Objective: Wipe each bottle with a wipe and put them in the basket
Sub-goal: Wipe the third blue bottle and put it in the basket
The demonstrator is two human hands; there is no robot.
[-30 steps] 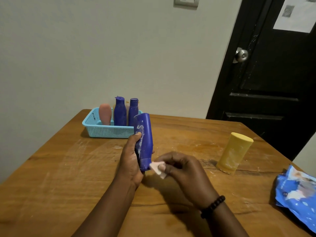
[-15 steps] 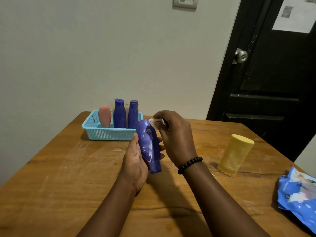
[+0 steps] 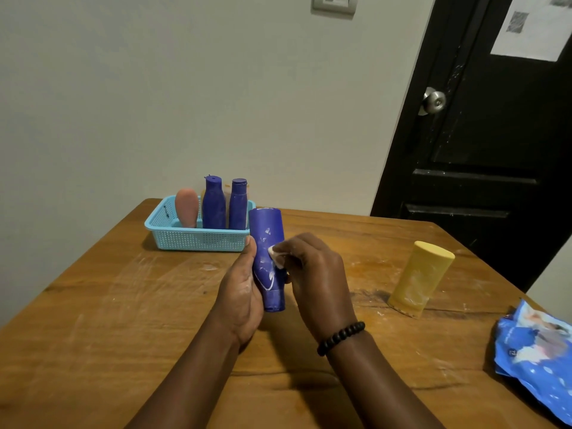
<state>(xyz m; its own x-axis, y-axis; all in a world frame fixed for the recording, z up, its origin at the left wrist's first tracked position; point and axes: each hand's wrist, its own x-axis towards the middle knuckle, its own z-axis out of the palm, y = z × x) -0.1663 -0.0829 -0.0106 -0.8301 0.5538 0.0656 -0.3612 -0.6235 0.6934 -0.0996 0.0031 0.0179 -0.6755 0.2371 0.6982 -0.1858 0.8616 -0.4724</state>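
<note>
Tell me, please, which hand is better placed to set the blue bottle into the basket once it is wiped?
Probably the left hand: it already grips the blue bottle and is nearer the basket, while the right hand pinches the wipe.

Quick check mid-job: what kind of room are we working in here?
Probably a room in a home or lodging, not a workshop: a worn wooden table against a plain painted wall, a black panelled door with a round metal knob, and a wall switch plate above.
</note>
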